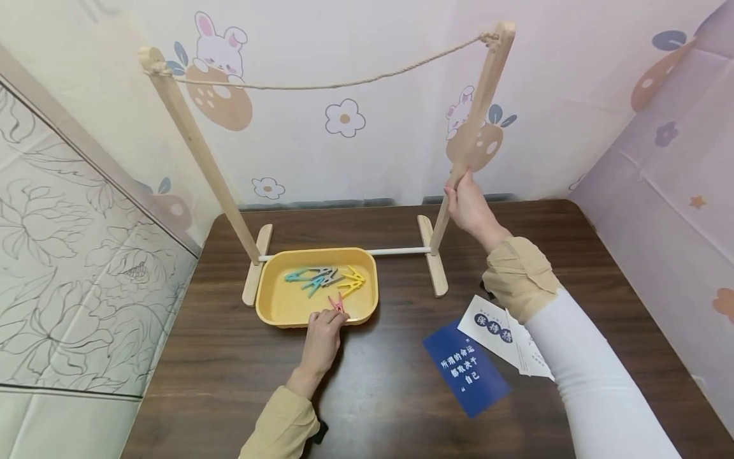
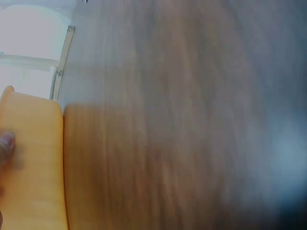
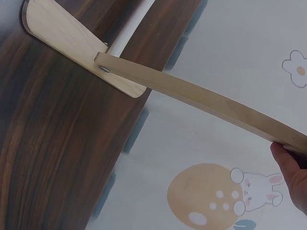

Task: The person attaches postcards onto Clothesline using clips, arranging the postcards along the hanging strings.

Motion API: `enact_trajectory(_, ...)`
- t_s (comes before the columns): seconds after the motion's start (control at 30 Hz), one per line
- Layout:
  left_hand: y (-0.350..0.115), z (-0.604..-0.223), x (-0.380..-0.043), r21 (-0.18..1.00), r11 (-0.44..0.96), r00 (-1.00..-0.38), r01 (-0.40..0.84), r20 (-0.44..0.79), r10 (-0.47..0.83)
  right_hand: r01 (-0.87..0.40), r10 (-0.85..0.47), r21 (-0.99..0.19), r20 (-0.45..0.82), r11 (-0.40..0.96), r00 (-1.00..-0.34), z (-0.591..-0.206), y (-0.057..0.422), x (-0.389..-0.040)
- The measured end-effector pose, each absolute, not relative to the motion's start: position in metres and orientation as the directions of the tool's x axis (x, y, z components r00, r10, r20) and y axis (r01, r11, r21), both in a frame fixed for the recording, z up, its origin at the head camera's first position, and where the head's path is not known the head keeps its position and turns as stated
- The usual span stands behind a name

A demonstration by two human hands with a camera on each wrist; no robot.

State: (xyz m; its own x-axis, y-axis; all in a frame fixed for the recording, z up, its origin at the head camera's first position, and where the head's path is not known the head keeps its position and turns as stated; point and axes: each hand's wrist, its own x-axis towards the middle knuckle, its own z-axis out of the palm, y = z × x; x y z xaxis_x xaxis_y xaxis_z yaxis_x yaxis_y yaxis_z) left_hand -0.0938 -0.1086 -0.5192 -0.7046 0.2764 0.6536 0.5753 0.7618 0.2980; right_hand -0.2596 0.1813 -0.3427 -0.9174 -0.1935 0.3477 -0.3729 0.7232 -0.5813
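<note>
A yellow plastic basin (image 1: pixel 275 299) stands on the table in front of a wooden rack. Inside it lie several clothespins: blue and grey ones (image 1: pixel 321 277), yellow ones (image 1: pixel 352 280) and a pink one (image 1: pixel 337 303) by the front wall. My left hand (image 1: pixel 324 338) grips the basin's front rim, fingers over the edge; its thumb (image 2: pixel 5 143) lies against the outer wall in the left wrist view. My right hand (image 1: pixel 471 207) holds the rack's right post (image 1: pixel 480 105) partway up, the thumb (image 3: pixel 285 160) along the wood in the right wrist view.
A slack rope (image 1: pixel 338 85) spans the two post tops. A white bar (image 1: pixel 401 251) joins the posts low down, and wooden feet (image 1: pixel 437 271) carry them. A blue card (image 1: pixel 467 370) and white printed cards (image 1: pixel 490 328) lie at the right, partly under my right forearm. A patterned wall backs the table.
</note>
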Motion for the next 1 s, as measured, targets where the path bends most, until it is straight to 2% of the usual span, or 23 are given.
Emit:
enact_trajectory(0.47, -0.088, -0.518, -0.092, 0.270, 0.769, -0.696, 0.579, 0.656, 0.294, -0.378, -0.160, -0.575, 0.393, 0.726, -0.906, -0.343, 0.204, -0.254)
enact_trajectory(0.83, -0.072, -0.517, -0.087, 0.322, 0.759, -0.742, 0.566, 0.600, 0.299, -0.389, -0.143, -0.569, 0.428, 0.724, -0.892, -0.346, 0.222, -0.247)
enact_trajectory(1.0, -0.066, -0.518, -0.087, 0.321, 0.736, -0.714, 0.596, 0.632, 0.302, -0.388, -0.132, -0.571, 0.437, 0.723, -0.890, -0.346, 0.232, -0.245)
